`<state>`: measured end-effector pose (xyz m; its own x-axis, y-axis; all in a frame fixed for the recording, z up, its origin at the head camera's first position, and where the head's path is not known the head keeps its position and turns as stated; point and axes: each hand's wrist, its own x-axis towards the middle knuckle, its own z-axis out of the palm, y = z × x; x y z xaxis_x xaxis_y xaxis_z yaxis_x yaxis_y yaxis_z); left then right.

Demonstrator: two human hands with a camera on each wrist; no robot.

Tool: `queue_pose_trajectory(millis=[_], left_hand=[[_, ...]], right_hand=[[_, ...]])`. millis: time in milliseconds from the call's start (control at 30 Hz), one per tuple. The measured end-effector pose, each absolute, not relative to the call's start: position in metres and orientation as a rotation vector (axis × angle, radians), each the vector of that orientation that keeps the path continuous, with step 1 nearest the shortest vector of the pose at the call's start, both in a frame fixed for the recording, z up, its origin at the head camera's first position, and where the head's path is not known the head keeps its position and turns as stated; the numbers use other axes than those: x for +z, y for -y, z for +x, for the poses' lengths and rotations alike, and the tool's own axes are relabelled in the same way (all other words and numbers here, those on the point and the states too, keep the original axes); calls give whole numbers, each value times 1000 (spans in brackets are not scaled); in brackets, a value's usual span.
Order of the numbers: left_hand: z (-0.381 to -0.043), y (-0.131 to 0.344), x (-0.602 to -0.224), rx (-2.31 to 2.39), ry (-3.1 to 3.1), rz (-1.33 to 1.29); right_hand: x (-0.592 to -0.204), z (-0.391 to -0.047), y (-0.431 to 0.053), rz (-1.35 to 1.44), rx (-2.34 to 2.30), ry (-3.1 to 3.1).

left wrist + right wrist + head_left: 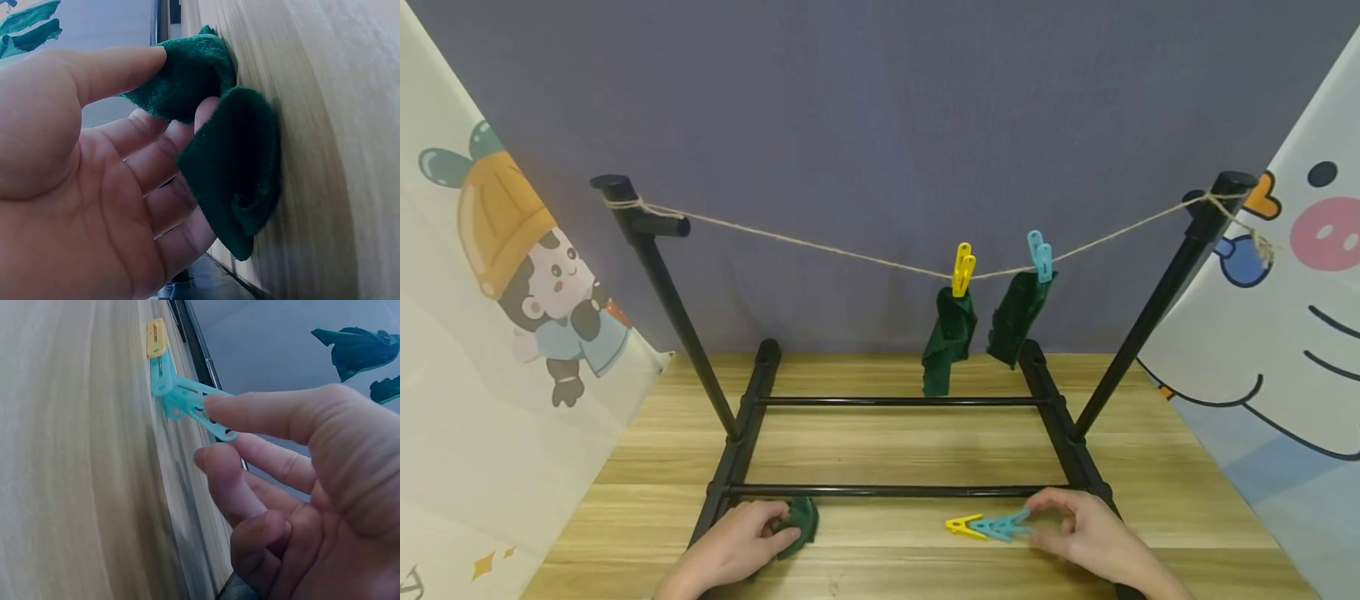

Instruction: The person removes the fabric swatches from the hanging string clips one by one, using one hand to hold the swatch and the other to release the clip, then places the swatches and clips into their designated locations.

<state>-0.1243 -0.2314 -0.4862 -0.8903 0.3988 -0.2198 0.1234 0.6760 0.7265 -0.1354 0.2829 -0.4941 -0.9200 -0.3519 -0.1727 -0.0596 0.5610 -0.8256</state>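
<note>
At the lower left, my left hand [733, 542] pinches a small dark green cloth [801, 527] close to the tabletop. In the left wrist view, the thumb lies on one fold of the green cloth [187, 72], and another fold hangs over the fingertips. My right hand [1086, 533] holds a light blue clothespin [203, 412] between thumb and fingers. Beside it a yellow clothespin [156, 339] and what looks like a second blue clothespin [164, 375] lie on the table. Other fingers of the right hand are curled without holding anything.
A black rack [895, 492] stands on the wooden table [880, 450]. Twine [820, 246] spans its two posts. From it hang two green cloths [953, 337], one under a yellow clothespin [962, 271], the other under a blue clothespin [1040, 257].
</note>
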Motion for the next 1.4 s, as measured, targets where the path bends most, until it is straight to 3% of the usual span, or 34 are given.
queue_pose_trajectory(millis=[300, 600, 967, 1400], left_hand=[[-124, 229, -486, 1048, -2529, 411], [-127, 233, -477, 1052, -2588, 473], [-133, 234, -459, 1005, -2684, 574], [-138, 220, -442, 1065, -2755, 531]], right_hand=[[-505, -135, -277, -464, -1226, -2529], [-507, -135, -270, -405, -1221, -2487], [-487, -137, -262, -553, -1179, -2568], [-453, -148, -252, -499, -1164, -2753]])
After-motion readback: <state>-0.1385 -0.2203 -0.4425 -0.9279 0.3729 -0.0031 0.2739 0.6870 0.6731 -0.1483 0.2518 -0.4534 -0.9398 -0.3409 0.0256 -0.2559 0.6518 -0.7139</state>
